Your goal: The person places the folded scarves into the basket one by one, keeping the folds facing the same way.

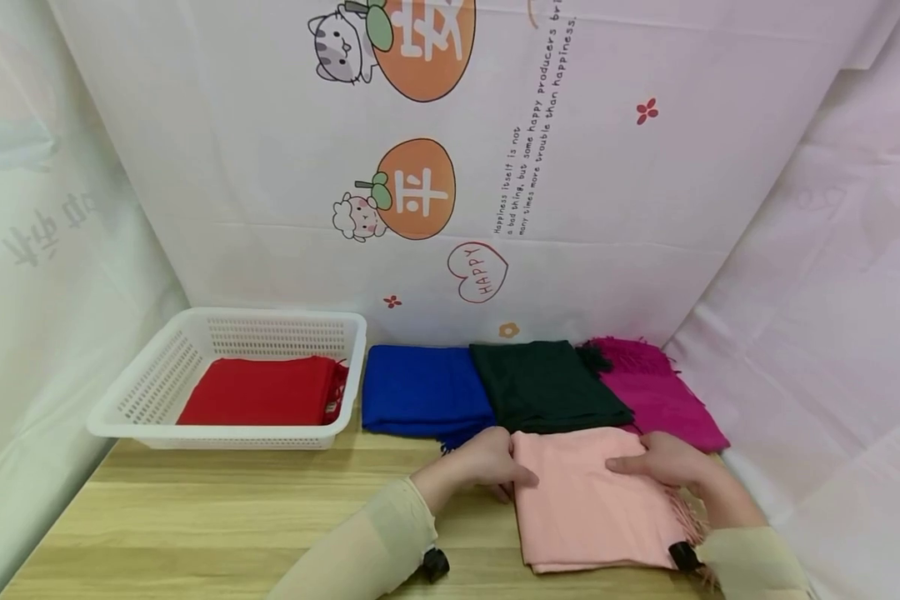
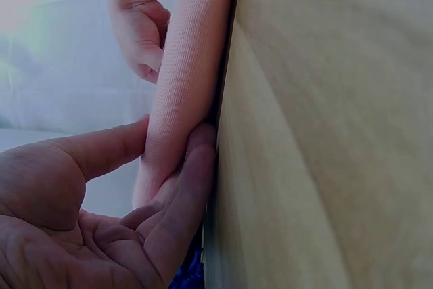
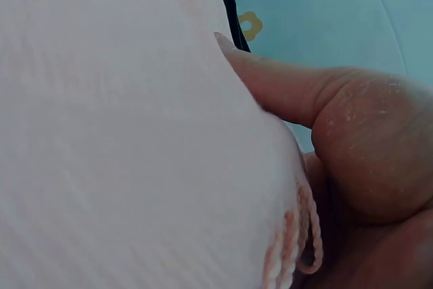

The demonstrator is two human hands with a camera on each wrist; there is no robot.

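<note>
A folded pink scarf with fringe along its right side lies near the front of the table. My left hand pinches its left edge; in the left wrist view the thumb presses one face of the folded scarf and the fingers tuck under the other, close to the wood. At the far right corner my right hand grips the scarf, thumb on top. The right wrist view shows that thumb over the cloth beside twisted fringe; the other fingers are mostly hidden.
Behind the pink scarf lie a folded blue scarf, a dark green one and a magenta one, side by side. On the left stands a white plastic basket with a folded red scarf inside. Printed white cloth hangs behind the table.
</note>
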